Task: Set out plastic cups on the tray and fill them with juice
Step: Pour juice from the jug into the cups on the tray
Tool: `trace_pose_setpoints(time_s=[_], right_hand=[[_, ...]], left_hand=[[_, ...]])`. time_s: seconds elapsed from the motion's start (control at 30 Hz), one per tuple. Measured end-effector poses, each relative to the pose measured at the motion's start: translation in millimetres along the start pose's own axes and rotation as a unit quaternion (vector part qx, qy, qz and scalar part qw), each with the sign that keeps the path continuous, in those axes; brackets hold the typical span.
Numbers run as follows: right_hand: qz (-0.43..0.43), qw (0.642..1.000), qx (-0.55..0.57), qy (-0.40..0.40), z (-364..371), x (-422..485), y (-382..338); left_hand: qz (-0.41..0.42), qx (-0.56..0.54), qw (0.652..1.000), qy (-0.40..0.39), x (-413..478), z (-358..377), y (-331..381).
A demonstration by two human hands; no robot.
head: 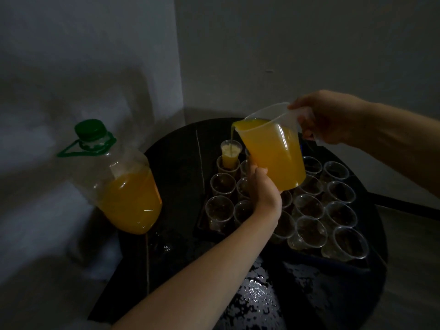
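Round black tbl (176,163) in corner btwn grey walls (309,44), pale floor (416,258) at rt edge.

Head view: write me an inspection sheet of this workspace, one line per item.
Surface: dark round table, glossy at the near edge.
Job's things: tilted jug pours juice into a far cup; most other cups on the tray are empty; a capped bottle, part full, stands left of the tray.
Clutter: nothing seen.
Grippers: right hand grips the jug's handle; left hand holds its lower side.
Cables: nothing seen.
Surroundings: pale walls, dim light.
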State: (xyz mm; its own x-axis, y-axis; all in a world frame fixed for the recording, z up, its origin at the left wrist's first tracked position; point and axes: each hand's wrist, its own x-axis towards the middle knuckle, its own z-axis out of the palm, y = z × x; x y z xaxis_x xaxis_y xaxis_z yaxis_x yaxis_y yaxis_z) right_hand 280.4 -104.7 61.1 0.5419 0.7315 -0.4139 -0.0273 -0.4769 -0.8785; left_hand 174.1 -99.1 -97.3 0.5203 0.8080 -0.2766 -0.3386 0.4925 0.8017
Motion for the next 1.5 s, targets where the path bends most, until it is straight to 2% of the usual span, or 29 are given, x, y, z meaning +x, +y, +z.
trace_pose_setpoints(time_s=[0.2,1.03,1.5], right_hand=[[0.010,1.000,0.010,-0.020,1,-1,-1],[0.010,1.000,-0.021,-0.003,-6,-6,-3],[0.011,1.000,0.005,-0.003,-4,-10,-6]], left_hand=[[-0.011,0.006,1.000,0.002,1,-1,-1],[-0.004,0.006,1.000,-0.013,-1,2,-1],[-0.018,-0.003,1.000,-0.016,-3,3,8]])
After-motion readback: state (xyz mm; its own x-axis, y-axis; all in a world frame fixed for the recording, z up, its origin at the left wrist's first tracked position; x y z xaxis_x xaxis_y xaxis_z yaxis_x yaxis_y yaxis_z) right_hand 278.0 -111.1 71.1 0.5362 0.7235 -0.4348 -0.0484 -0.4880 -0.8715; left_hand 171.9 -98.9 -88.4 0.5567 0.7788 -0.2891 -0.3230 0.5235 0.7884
